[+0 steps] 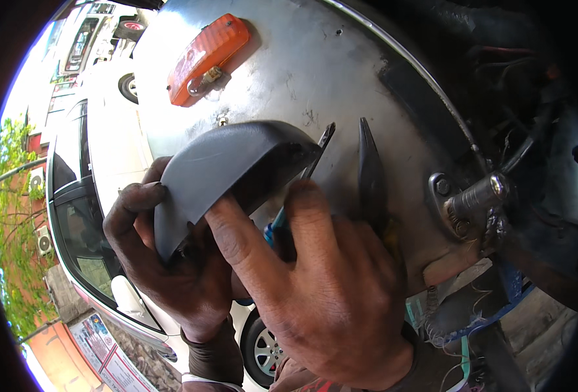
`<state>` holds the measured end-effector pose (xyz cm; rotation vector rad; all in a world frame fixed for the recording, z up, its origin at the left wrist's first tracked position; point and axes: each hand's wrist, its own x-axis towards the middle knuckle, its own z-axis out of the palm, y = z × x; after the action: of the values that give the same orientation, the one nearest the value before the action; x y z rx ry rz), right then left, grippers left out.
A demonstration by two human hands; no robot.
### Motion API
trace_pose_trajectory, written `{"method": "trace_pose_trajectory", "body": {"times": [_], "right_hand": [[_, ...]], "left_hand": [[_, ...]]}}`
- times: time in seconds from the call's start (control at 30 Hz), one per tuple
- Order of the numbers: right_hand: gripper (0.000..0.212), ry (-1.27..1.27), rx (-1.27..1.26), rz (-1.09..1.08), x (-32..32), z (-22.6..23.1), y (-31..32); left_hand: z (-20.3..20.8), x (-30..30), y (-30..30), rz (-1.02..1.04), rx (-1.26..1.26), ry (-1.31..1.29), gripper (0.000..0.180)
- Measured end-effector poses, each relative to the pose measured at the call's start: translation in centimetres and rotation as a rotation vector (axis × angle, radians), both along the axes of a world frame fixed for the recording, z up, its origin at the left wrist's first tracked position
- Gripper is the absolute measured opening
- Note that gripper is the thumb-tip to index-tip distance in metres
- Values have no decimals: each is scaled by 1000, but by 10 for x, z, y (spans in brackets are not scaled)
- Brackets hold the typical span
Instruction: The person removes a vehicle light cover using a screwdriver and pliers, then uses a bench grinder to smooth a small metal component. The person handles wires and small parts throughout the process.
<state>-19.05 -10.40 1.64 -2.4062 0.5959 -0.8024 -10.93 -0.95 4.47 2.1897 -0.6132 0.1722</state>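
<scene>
My left hand (146, 242) is closed around the lower left end of a dark grey curved plastic housing (227, 153), its hollow side facing right. My right hand (331, 281) reaches in from below, one digit pressed inside the housing's lower edge and another bent close to its right end; the remaining fingers are curled. Just beyond that bent finger a thin dark metal shaft (327, 140) slants upward. Something blue and clear, like a tool handle (274, 228), shows between the digits; whether the hand grips it is hidden. Pliers (369, 163) with dark pointed jaws lie right of this, handles partly covered.
Bare curved sheet metal (289, 72) spreads beneath the hands. On it rests an orange lens (210, 55) with a small bulb (201, 85) beside it. A bolted metal stub (475, 199) protrudes at right, near loose wires. A white car (116, 274) stands at left.
</scene>
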Motion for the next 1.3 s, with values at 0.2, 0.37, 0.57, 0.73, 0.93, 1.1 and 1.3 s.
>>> {"method": "trace_pose_trajectory", "body": {"times": [0.2, 0.37, 0.57, 0.73, 0.93, 1.1, 1.3], "right_hand": [[39, -85, -157, 57, 0, -11, -7], [44, -212, -344, 102, -6, -28, -18], [49, -252, -402, 174, -2, -31, -28], [52, -31, -357, 283, -13, -12, -32], [50, 96, -148, 348, -9, 8, -32], [45, -36, -285, 648, -2, 1, -53], [42, 63, -416, 622, -11, -6, -60]], "left_hand": [[-2, 1, -1, -35, -91, 45, 54], [-7, 3, -2, 29, -193, 52, 56], [-12, 4, 0, -117, -178, -21, 50], [-5, 13, 13, -230, -128, 20, 61], [-9, 19, 15, -290, -91, -93, 65], [-9, 14, 10, -189, -127, -43, 67], [-6, 14, 12, -205, -92, 52, 69]]}}
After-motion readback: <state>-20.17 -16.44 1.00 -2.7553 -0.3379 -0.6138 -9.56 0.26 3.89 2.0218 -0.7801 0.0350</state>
